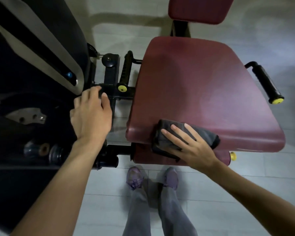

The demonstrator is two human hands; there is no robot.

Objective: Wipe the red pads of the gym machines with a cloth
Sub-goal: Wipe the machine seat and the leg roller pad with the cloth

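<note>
The right hand (192,147) lies flat with spread fingers on a dark folded cloth (182,138), pressing it on the front edge of the red seat (203,92), at lower centre of the frame. The cloth hangs partly over the edge, in front of a red roller (143,155) below it. The left hand (90,114) rests open on the black frame (112,87) at centre left, holding nothing. A red backrest (199,9) is at the top. Black handles with yellow caps stand on both sides of the seat.
</note>
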